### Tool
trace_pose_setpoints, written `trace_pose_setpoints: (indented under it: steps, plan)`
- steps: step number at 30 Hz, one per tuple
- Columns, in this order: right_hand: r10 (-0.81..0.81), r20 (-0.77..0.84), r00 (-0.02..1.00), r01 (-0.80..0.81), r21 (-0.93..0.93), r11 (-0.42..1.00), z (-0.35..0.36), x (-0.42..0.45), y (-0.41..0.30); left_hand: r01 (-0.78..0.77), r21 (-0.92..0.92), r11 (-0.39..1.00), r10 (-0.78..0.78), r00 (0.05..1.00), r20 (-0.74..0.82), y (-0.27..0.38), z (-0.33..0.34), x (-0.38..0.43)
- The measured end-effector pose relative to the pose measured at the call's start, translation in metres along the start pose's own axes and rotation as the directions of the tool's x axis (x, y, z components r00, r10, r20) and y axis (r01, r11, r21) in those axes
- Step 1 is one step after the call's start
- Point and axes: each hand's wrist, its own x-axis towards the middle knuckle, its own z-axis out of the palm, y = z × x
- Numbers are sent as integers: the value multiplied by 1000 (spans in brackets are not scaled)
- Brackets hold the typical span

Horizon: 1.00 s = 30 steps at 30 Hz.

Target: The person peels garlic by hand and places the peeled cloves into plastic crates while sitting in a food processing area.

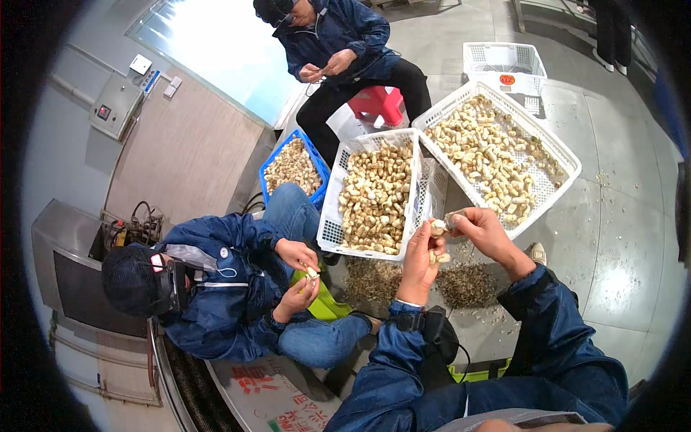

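Note:
My left hand (pixel 417 272) is raised over the floor in front of me, holding a pale mushroom (pixel 438 228) between thumb and fingers. A second mushroom piece (pixel 440 258) is tucked lower in the same hand. Close on the right, my right hand (pixel 488 235) pinches a small greyish item (pixel 452 217) against the first mushroom; it is too small to tell whether this is a blade. Just beyond my hands stands a white plastic crate (pixel 330 245) full of brown-and-cream mushrooms (pixel 375 200). Another white crate (pixel 572 167), tilted to the right, carries more mushrooms (pixel 480 146).
Piles of dark trimmings (pixel 467 283) lie on the tiled floor (pixel 621 227) below my hands. At left, a seated co-worker (pixel 216 291) handles a mushroom; another person (pixel 345 38) sits on a red stool (pixel 378 102). A blue crate (pixel 324 186) stands between them.

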Motion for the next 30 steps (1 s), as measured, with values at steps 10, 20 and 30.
trace_pose_setpoints:
  steps: [10,20,30]
  plan:
    - [-38,-40,999,40,52,998,3,1,3,-35,12,999,34,999,5,-1,-6,2]
    - [-42,21,999,43,-71,997,-2,0,0,-84,203,976,82,996,20,1,2,-2]
    - [-60,5,998,60,-122,991,0,-3,-10,-55,211,976,60,998,-19,-1,1,-1]
